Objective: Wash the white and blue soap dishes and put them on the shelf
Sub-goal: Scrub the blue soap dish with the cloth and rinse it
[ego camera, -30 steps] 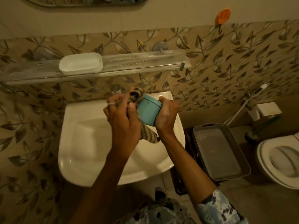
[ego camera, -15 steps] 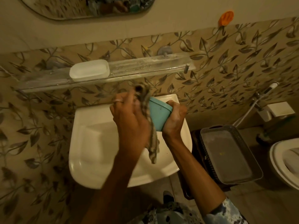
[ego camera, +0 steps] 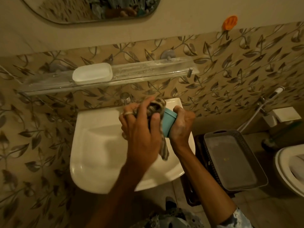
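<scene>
Above the right rear part of the sink, the left hand has moved rightward across the blue soap dish, so less of the dish shows than a second ago. The striped cloth, earlier bunched at the dish's left edge, now lies over its top, pressed there by the left thumb.

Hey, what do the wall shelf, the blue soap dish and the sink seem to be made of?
The shelf looks like clear glass or acrylic: the wall pattern shows through. The blue soap dish looks like matte plastic: even colour, moulded rim. The sink is probably glossy white ceramic, by its soft highlights.
</scene>
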